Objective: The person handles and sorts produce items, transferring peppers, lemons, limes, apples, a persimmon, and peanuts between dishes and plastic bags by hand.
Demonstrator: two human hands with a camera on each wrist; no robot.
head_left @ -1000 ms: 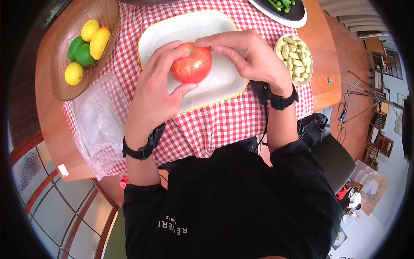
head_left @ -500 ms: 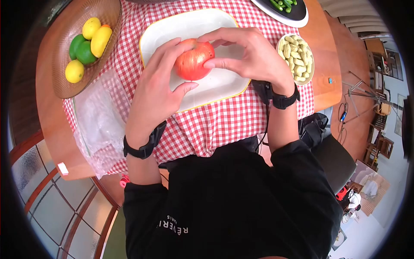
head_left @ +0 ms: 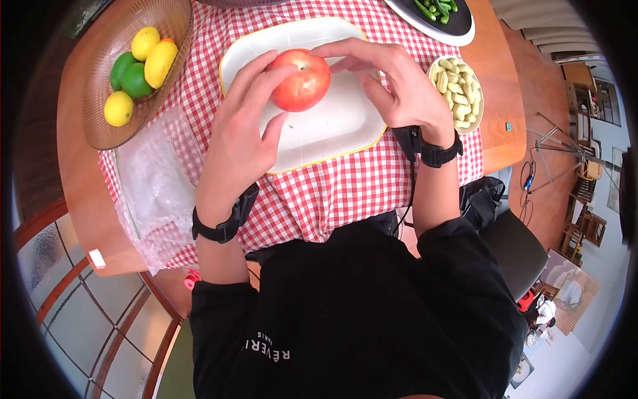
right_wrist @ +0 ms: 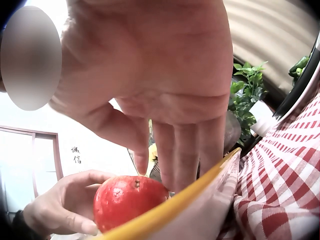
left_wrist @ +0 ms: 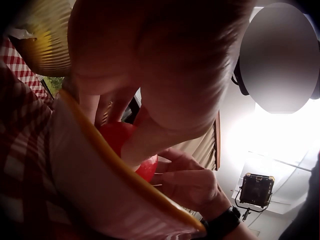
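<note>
A red apple [head_left: 302,83] is between both hands, over a white dish [head_left: 319,149] with a yellow rim. My left hand [head_left: 242,130] holds its left side, fingers curved along the far side and thumb by the near edge. From the right, my right hand [head_left: 399,83] reaches across with its fingertips at the apple's far right side; its thumb stands off the skin. In the right wrist view the fingers of this hand hang fairly straight beside the apple [right_wrist: 127,200]. The left wrist view shows the apple [left_wrist: 117,137] partly hidden behind the left hand and the rim.
A brown ribbed bowl [head_left: 100,73] with lemons and green citrus stands at the left. Near it lies a clear plastic bag [head_left: 156,189]. To the right are a bowl of peanuts [head_left: 458,86] and a black plate with green peppers [head_left: 435,10]. A red checked cloth [head_left: 332,199] lies underneath.
The apple has turned, its stem end now showing on top, and shifted slightly away from the body. My right thumb came onto it, then moved off. The left hand stays around it.
</note>
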